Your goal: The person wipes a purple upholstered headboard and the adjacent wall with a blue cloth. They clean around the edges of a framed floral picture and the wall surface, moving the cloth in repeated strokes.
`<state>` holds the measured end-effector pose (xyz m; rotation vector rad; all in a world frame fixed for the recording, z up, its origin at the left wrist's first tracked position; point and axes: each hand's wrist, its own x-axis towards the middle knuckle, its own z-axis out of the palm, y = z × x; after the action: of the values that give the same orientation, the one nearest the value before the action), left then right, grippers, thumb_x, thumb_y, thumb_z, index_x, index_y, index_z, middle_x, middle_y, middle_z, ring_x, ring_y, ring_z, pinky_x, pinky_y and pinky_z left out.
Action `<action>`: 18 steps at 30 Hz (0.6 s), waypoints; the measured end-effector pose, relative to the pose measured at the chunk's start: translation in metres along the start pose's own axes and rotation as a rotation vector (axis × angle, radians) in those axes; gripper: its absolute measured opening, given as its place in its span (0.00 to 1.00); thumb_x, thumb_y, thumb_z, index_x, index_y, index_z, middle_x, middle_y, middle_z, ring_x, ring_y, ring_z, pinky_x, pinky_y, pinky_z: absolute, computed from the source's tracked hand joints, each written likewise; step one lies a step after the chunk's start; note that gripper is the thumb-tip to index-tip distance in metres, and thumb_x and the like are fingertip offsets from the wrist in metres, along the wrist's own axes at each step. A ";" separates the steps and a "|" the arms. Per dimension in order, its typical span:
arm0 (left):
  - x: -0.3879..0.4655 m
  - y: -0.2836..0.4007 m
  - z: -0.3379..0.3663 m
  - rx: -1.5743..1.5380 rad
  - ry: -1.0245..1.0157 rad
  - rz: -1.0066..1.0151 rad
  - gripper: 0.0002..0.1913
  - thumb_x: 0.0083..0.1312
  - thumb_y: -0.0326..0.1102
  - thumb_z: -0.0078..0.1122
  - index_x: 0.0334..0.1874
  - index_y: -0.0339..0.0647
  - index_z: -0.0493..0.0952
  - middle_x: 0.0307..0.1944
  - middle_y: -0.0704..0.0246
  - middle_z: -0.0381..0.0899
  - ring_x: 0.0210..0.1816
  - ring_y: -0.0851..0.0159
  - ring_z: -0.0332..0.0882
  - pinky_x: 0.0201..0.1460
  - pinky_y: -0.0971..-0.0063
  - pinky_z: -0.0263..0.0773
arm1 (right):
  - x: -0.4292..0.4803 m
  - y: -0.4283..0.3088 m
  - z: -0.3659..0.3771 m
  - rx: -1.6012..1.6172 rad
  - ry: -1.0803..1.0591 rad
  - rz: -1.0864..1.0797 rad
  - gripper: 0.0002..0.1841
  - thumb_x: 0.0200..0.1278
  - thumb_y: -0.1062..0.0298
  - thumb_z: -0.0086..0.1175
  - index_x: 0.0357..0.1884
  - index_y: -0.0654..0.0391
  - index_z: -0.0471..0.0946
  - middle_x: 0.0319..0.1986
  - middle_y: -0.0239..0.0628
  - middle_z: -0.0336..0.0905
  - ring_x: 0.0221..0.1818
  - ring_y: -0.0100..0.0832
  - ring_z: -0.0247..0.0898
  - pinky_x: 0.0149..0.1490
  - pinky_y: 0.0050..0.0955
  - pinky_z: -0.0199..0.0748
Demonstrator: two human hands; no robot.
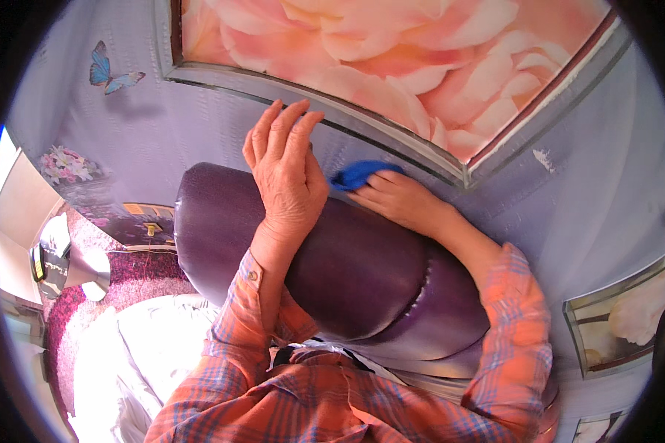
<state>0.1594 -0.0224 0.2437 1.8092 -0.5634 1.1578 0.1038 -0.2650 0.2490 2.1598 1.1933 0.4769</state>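
Note:
My right hand (402, 202) holds a blue cloth (366, 173) against or close to the lilac wall, just behind the top of a padded purple headboard (360, 266). The cloth is slightly blurred and partly covered by my fingers. To the left of it, my left hand (288, 158) is raised with its back towards me and its fingers a little apart. It holds nothing; whether the fingertips touch the wall I cannot tell. Below, the left forearm crosses in front of the headboard's dark upholstery.
A large pink flower picture (366, 61) with a grey border spans the wall above my hands. Further left are a blue butterfly image (111, 69) and a wall socket with a plug (153, 228). White bedding (149, 332), a pink carpet (144, 271) and a lamp-like object (95, 274) lie lower left.

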 end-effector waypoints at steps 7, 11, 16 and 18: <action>-0.002 0.008 0.004 -0.139 0.041 -0.108 0.28 0.59 0.12 0.52 0.58 0.47 0.85 0.64 0.67 0.82 0.74 0.48 0.71 0.77 0.53 0.59 | -0.050 -0.010 -0.020 -0.037 -0.065 0.036 0.25 0.68 0.63 0.52 0.67 0.50 0.79 0.52 0.26 0.75 0.60 0.29 0.69 0.70 0.30 0.64; 0.001 0.005 0.003 -0.140 0.050 -0.097 0.26 0.60 0.13 0.52 0.58 0.45 0.85 0.64 0.67 0.83 0.74 0.49 0.71 0.77 0.53 0.59 | 0.030 0.002 -0.008 -0.119 0.051 0.114 0.27 0.69 0.61 0.51 0.70 0.50 0.78 0.59 0.25 0.76 0.64 0.29 0.69 0.74 0.33 0.63; 0.001 -0.002 -0.001 -0.127 0.025 -0.051 0.25 0.61 0.14 0.53 0.58 0.43 0.85 0.65 0.67 0.83 0.74 0.49 0.71 0.77 0.54 0.59 | 0.088 0.015 -0.005 -0.246 0.212 0.266 0.28 0.70 0.60 0.52 0.71 0.50 0.78 0.60 0.26 0.77 0.65 0.29 0.69 0.74 0.37 0.64; 0.000 -0.003 -0.004 -0.139 0.003 -0.051 0.25 0.61 0.14 0.53 0.58 0.44 0.85 0.66 0.67 0.83 0.74 0.49 0.71 0.78 0.55 0.59 | 0.067 0.012 -0.009 -0.205 0.157 0.262 0.28 0.70 0.60 0.52 0.71 0.50 0.77 0.62 0.25 0.77 0.65 0.29 0.70 0.73 0.36 0.65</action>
<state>0.1597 -0.0176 0.2429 1.6939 -0.5783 1.0606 0.1418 -0.2095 0.2651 2.1377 0.8991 0.8572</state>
